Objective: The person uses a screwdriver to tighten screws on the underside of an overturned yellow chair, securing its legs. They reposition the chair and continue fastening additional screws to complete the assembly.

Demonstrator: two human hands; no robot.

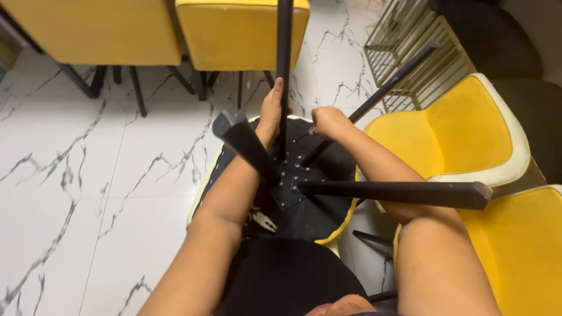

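An upturned chair (pixel 316 219) rests against my lap, its black underside facing me and several black legs sticking out from a metal plate (pixel 291 181) studded with screws. My left hand (pixel 271 111) wraps around the far leg (pixel 284 52), which points away from me. My right hand (pixel 329 122) is closed at the base of the leg (pixel 386 88) that slants to the upper right; whether it holds a small tool I cannot tell. Another leg (pixel 398 193) runs to the right across my right forearm, and a fourth (pixel 243 137) points towards the camera.
Yellow chairs (pixel 462 134) stand close on my right. Two more yellow seats (pixel 240 32) sit ahead on black legs. A gold wire rack (pixel 410 52) is at the upper right. White marbled floor (pixel 88 175) spreads to my left. Pliers (pixel 264 220) lie on the seat underside near my left elbow.
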